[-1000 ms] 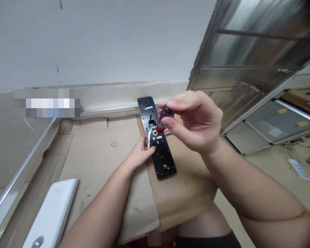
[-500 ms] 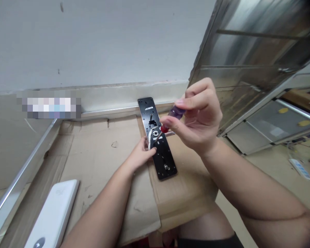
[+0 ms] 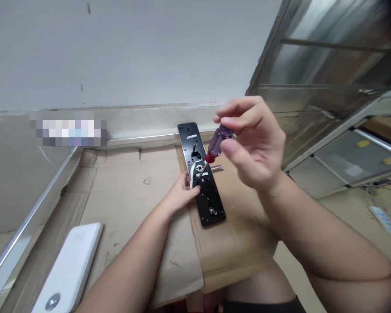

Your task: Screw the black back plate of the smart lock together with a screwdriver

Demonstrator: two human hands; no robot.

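Note:
A long black lock plate [image 3: 211, 200] lies flat on brown cardboard [image 3: 127, 191]; a white cable loops over its middle. My left hand [image 3: 180, 195] rests at the plate's left edge, fingers pinched against it beside the cable. My right hand [image 3: 252, 143] hovers above the plate and pinches a small screwdriver [image 3: 215, 145] with a purple and red handle. The thin shaft slants down-left, its tip on the plate near a round fitting.
A white flat device [image 3: 68, 269] lies on the cardboard at lower left. A metal rail [image 3: 29, 217] runs along the left. A grey wall stands behind. A steel-framed panel [image 3: 313, 87] leans at the right, with small items on the floor [image 3: 381, 217] beyond it.
My right hand's fingers have shifted round the screwdriver handle, which now stands steeper, with the fingers looser. The left hand and plate stay put. The view drifted slightly.

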